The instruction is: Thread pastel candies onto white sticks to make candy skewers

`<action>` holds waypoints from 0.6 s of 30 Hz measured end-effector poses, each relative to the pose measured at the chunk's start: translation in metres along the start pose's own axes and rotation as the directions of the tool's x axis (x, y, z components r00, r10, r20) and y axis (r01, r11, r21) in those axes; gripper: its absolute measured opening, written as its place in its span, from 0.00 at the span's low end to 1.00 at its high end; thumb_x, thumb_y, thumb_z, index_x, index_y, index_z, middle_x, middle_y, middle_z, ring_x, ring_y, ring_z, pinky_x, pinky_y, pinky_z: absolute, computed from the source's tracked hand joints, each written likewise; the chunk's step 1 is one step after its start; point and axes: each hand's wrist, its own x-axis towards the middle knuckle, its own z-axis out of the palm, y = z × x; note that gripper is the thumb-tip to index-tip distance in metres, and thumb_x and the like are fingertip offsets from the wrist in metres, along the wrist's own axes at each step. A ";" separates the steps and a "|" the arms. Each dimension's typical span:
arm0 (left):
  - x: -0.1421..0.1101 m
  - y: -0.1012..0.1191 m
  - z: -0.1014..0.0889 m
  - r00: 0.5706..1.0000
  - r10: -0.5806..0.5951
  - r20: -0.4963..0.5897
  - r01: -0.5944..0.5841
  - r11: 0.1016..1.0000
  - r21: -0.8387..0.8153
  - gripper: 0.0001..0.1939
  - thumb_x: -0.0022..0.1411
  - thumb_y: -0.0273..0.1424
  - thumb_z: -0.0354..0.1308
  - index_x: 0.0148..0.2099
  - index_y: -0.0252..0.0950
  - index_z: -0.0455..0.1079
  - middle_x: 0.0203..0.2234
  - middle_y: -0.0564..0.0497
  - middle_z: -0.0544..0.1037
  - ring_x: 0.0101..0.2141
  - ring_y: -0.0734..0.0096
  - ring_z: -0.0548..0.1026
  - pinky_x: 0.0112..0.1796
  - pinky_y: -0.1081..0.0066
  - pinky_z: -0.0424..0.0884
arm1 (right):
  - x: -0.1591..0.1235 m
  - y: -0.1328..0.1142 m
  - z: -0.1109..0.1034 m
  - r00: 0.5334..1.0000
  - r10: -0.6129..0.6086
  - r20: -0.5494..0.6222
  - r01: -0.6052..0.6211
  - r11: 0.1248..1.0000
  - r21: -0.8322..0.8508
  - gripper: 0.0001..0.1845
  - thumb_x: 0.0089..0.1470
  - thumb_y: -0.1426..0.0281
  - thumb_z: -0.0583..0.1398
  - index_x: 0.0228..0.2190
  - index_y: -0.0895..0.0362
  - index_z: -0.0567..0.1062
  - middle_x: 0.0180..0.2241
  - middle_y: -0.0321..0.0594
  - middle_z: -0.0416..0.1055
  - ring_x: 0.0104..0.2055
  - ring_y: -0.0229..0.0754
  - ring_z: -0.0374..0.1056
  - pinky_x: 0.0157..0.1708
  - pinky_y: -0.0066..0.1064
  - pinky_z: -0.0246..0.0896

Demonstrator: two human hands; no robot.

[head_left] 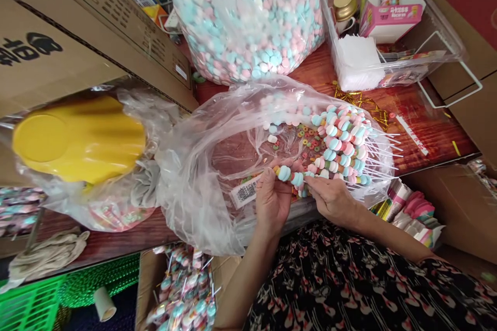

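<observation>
A candy skewer (291, 175) of blue, pink and orange pieces runs between my two hands. My left hand (274, 201) pinches its left tip between thumb and fingers. Closed around its other end is my right hand (334, 197), its fingertips partly hiding the stick. Just beyond the right hand lies a pile of finished candy skewers (345, 145), white sticks pointing right. Loose small ring candies (310, 139) and round candies (274, 128) lie in the open clear plastic bag (194, 165) under my hands. A white barcode label (245, 192) sits left of my left hand.
A large bag of pastel candies (248, 20) stands at the back. Right of it is a clear plastic bin (337, 70). A yellow container (81, 137) and cardboard boxes (128, 26) are on the left. Below the table edge, a carton holds wrapped skewers (186, 289).
</observation>
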 end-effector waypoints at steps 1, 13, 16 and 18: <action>0.000 0.000 0.000 1.000 0.001 0.000 -0.001 1.000 0.013 0.13 0.56 0.39 0.69 0.42 0.39 0.78 0.37 0.49 0.84 0.39 0.63 0.82 0.46 0.59 0.78 | 0.000 0.000 0.000 1.000 0.003 0.000 -0.003 1.000 0.023 0.17 0.64 0.77 0.51 0.50 0.63 0.73 0.32 0.46 0.77 0.32 0.42 0.73 0.33 0.30 0.67; 0.000 -0.009 0.003 0.998 -0.008 0.061 0.002 0.996 0.091 0.14 0.49 0.37 0.74 0.38 0.41 0.80 0.36 0.51 0.84 0.35 0.64 0.83 0.41 0.62 0.80 | 0.001 0.000 -0.005 0.999 0.035 -0.027 -0.028 0.973 0.228 0.11 0.65 0.78 0.51 0.36 0.57 0.72 0.29 0.41 0.74 0.30 0.39 0.70 0.32 0.29 0.63; -0.001 -0.015 0.001 0.997 -0.024 0.068 0.016 0.993 0.116 0.14 0.49 0.38 0.74 0.39 0.42 0.80 0.35 0.51 0.84 0.33 0.65 0.82 0.39 0.64 0.80 | 0.003 -0.002 -0.009 0.998 0.044 -0.032 -0.036 0.971 0.235 0.12 0.64 0.78 0.50 0.33 0.56 0.70 0.26 0.39 0.71 0.28 0.38 0.66 0.30 0.28 0.59; -0.003 -0.019 -0.001 0.997 -0.038 0.067 0.028 0.989 0.143 0.14 0.49 0.39 0.74 0.38 0.41 0.80 0.35 0.50 0.84 0.32 0.66 0.82 0.38 0.64 0.79 | 0.004 -0.003 -0.011 0.998 0.044 -0.040 -0.034 0.974 0.223 0.13 0.64 0.78 0.50 0.30 0.56 0.69 0.24 0.36 0.68 0.25 0.38 0.63 0.28 0.28 0.56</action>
